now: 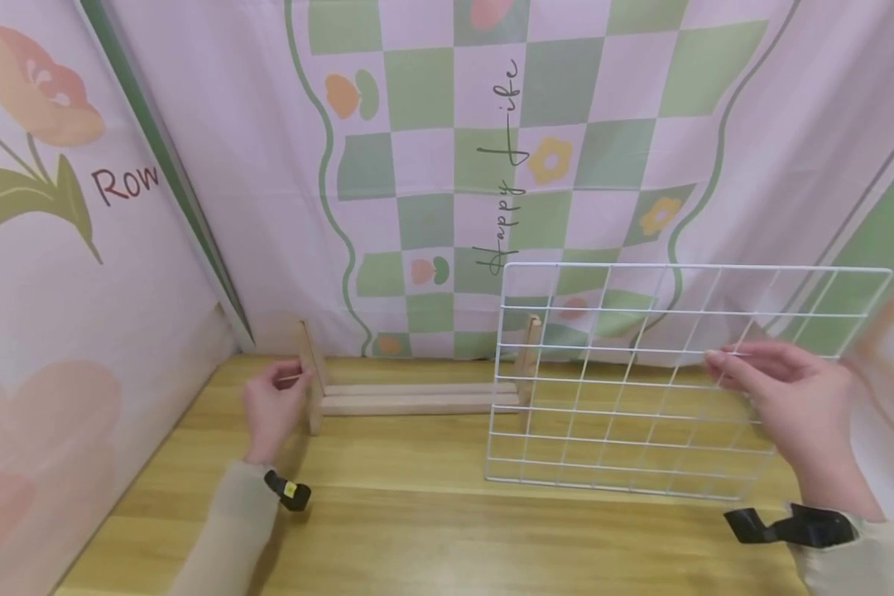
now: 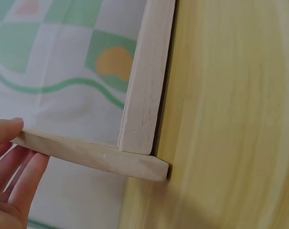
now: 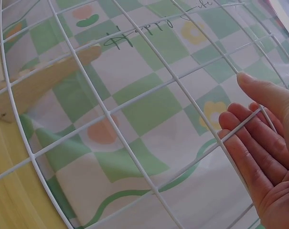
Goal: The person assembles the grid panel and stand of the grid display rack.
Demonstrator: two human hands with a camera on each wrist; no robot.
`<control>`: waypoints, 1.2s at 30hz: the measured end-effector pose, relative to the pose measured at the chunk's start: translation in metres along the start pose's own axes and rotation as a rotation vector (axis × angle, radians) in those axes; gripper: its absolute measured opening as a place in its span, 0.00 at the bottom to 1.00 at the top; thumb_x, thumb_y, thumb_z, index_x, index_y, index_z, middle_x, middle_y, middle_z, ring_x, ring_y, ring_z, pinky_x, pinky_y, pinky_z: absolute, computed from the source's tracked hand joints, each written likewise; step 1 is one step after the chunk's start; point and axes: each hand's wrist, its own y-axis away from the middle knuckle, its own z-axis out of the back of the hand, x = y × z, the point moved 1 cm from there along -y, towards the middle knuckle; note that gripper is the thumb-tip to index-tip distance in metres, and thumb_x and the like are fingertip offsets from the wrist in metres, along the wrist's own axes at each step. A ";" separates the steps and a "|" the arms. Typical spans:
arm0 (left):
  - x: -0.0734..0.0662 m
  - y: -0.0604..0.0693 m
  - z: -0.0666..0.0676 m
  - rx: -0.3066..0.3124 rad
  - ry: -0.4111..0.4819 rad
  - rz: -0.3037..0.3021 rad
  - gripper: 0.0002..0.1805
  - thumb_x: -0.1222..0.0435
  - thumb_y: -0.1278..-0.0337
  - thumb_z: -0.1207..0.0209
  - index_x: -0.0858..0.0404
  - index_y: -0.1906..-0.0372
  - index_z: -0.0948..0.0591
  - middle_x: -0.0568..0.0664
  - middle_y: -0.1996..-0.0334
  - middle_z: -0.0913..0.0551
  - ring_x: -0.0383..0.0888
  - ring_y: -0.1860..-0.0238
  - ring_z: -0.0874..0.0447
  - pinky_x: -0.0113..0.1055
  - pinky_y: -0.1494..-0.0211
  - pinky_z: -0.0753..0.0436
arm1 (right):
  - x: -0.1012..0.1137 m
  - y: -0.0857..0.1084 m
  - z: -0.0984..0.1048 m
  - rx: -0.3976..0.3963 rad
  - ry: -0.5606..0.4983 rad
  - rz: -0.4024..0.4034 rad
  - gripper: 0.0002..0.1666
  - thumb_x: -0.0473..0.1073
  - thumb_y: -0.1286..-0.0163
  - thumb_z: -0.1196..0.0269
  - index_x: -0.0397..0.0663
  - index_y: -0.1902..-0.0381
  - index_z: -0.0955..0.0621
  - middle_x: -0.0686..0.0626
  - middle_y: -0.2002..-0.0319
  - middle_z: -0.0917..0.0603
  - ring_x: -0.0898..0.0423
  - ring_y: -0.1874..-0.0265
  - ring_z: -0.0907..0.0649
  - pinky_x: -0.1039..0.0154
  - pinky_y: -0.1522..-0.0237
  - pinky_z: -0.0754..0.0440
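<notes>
A pale wooden stand (image 1: pixel 420 404) sits on the table, with two upright side pieces joined by long bars. My left hand (image 1: pixel 276 406) pinches its left side piece (image 2: pixel 91 155) between thumb and fingers. Over on the right, my right hand (image 1: pixel 797 406) holds a white wire grid panel (image 1: pixel 584 379) by its inner wires, the thumb (image 3: pixel 263 93) on one side and the fingers (image 3: pixel 251 157) on the other. The panel stands tilted, and the stand's right side piece (image 1: pixel 531 352) shows through its left squares.
Beneath everything lies a wood-grain table (image 1: pixel 432 530). A printed curtain (image 1: pixel 432 165) with green checks hangs behind it, and a floral cloth wall (image 1: pixel 67 348) borders the left side. Black straps (image 1: pixel 797 526) sit on both wrists.
</notes>
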 end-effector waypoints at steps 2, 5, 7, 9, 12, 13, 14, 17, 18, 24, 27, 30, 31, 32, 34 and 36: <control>-0.003 0.003 -0.004 0.007 0.013 -0.010 0.10 0.69 0.41 0.29 0.71 0.58 0.14 0.62 0.60 0.12 0.57 0.62 0.11 0.17 0.67 0.19 | 0.000 0.000 0.000 0.000 0.000 0.001 0.12 0.33 0.41 0.23 0.38 0.59 0.13 0.54 0.68 0.10 0.61 0.74 0.11 0.74 0.74 0.15; -0.008 0.007 -0.009 0.029 0.034 -0.011 0.10 0.69 0.41 0.29 0.71 0.58 0.14 0.62 0.61 0.12 0.57 0.62 0.11 0.19 0.67 0.18 | -0.001 0.000 0.000 0.001 -0.013 0.002 0.12 0.33 0.41 0.23 0.37 0.60 0.14 0.54 0.68 0.10 0.61 0.74 0.11 0.74 0.74 0.15; -0.011 0.010 -0.012 0.042 0.043 -0.013 0.10 0.69 0.42 0.28 0.70 0.58 0.14 0.61 0.61 0.12 0.57 0.62 0.11 0.20 0.67 0.17 | -0.001 0.000 0.000 0.002 -0.018 0.002 0.12 0.32 0.41 0.23 0.37 0.60 0.14 0.54 0.68 0.10 0.61 0.74 0.11 0.74 0.74 0.15; -0.012 0.012 -0.015 0.053 0.050 -0.024 0.10 0.69 0.42 0.28 0.70 0.58 0.14 0.62 0.60 0.12 0.57 0.62 0.11 0.21 0.66 0.16 | -0.001 0.000 0.000 0.001 -0.022 -0.001 0.12 0.32 0.41 0.23 0.37 0.60 0.14 0.54 0.68 0.10 0.61 0.74 0.11 0.74 0.73 0.15; -0.014 0.015 -0.019 0.061 0.049 -0.043 0.10 0.69 0.42 0.28 0.70 0.58 0.14 0.61 0.60 0.12 0.57 0.62 0.11 0.24 0.65 0.15 | -0.001 0.000 0.000 -0.002 -0.006 -0.012 0.12 0.33 0.41 0.23 0.38 0.60 0.13 0.55 0.68 0.10 0.61 0.74 0.11 0.75 0.76 0.16; -0.015 0.016 -0.020 0.064 0.046 -0.047 0.11 0.69 0.42 0.28 0.70 0.58 0.14 0.61 0.60 0.12 0.57 0.62 0.11 0.25 0.65 0.14 | -0.001 0.000 0.000 -0.003 -0.005 -0.017 0.12 0.34 0.41 0.23 0.39 0.60 0.13 0.55 0.68 0.10 0.62 0.74 0.11 0.75 0.76 0.16; -0.016 0.016 -0.022 0.068 0.044 -0.049 0.11 0.69 0.42 0.28 0.70 0.57 0.14 0.60 0.60 0.11 0.57 0.62 0.11 0.27 0.64 0.13 | -0.001 0.000 0.000 -0.002 -0.008 -0.019 0.12 0.34 0.41 0.23 0.38 0.60 0.13 0.55 0.68 0.10 0.61 0.74 0.11 0.75 0.76 0.16; -0.018 0.019 -0.026 0.085 0.046 -0.038 0.11 0.69 0.42 0.28 0.68 0.57 0.14 0.59 0.59 0.11 0.56 0.61 0.11 0.32 0.63 0.11 | -0.001 -0.001 0.000 0.001 -0.011 -0.021 0.12 0.34 0.41 0.23 0.39 0.60 0.13 0.55 0.68 0.10 0.61 0.74 0.11 0.75 0.75 0.16; -0.019 0.020 -0.027 0.090 0.053 -0.035 0.11 0.69 0.43 0.27 0.68 0.57 0.14 0.59 0.59 0.11 0.56 0.61 0.11 0.34 0.63 0.11 | -0.001 -0.001 0.000 0.002 -0.015 -0.020 0.12 0.34 0.41 0.23 0.38 0.60 0.13 0.54 0.68 0.10 0.61 0.74 0.11 0.75 0.74 0.16; -0.024 0.026 -0.034 0.111 0.068 -0.050 0.11 0.69 0.43 0.27 0.68 0.58 0.14 0.58 0.60 0.11 0.55 0.62 0.11 0.38 0.62 0.10 | -0.001 -0.002 0.000 0.007 -0.040 -0.011 0.12 0.33 0.41 0.23 0.36 0.60 0.14 0.53 0.69 0.10 0.60 0.75 0.11 0.74 0.69 0.15; -0.028 0.029 -0.038 0.126 0.080 -0.069 0.10 0.70 0.44 0.27 0.68 0.58 0.14 0.57 0.61 0.11 0.54 0.63 0.11 0.38 0.62 0.10 | -0.001 -0.002 0.000 0.004 -0.047 -0.006 0.12 0.32 0.41 0.23 0.36 0.61 0.14 0.52 0.69 0.10 0.60 0.75 0.11 0.75 0.70 0.15; -0.030 0.032 -0.041 0.139 0.103 -0.082 0.10 0.71 0.44 0.27 0.68 0.58 0.14 0.58 0.61 0.11 0.53 0.64 0.11 0.38 0.62 0.10 | 0.000 -0.001 -0.001 0.003 -0.069 -0.003 0.12 0.31 0.41 0.23 0.36 0.61 0.14 0.52 0.69 0.10 0.60 0.75 0.11 0.74 0.70 0.15; -0.030 0.033 -0.042 0.141 0.109 -0.083 0.10 0.71 0.44 0.27 0.68 0.58 0.14 0.58 0.61 0.11 0.53 0.64 0.11 0.38 0.62 0.10 | 0.000 -0.001 -0.001 0.003 -0.062 -0.003 0.12 0.32 0.41 0.23 0.36 0.61 0.14 0.52 0.69 0.10 0.60 0.75 0.11 0.74 0.71 0.15; -0.031 0.034 -0.043 0.142 0.114 -0.084 0.10 0.71 0.44 0.27 0.68 0.59 0.14 0.57 0.61 0.11 0.53 0.64 0.11 0.38 0.63 0.10 | 0.001 -0.001 -0.001 0.003 -0.061 -0.004 0.12 0.32 0.41 0.23 0.37 0.61 0.14 0.53 0.69 0.10 0.60 0.75 0.11 0.74 0.72 0.15; -0.031 0.036 -0.045 0.143 0.118 -0.085 0.10 0.71 0.45 0.27 0.68 0.59 0.15 0.57 0.62 0.11 0.54 0.64 0.11 0.38 0.63 0.10 | 0.001 0.000 -0.001 0.003 -0.058 -0.002 0.12 0.32 0.41 0.23 0.37 0.61 0.14 0.53 0.69 0.10 0.60 0.75 0.11 0.73 0.72 0.15; -0.032 0.038 -0.048 0.146 0.129 -0.080 0.10 0.71 0.45 0.27 0.68 0.59 0.15 0.57 0.62 0.11 0.54 0.64 0.11 0.38 0.63 0.10 | 0.002 0.000 -0.002 0.003 -0.044 0.004 0.11 0.32 0.41 0.24 0.37 0.61 0.14 0.53 0.69 0.10 0.61 0.75 0.11 0.74 0.73 0.15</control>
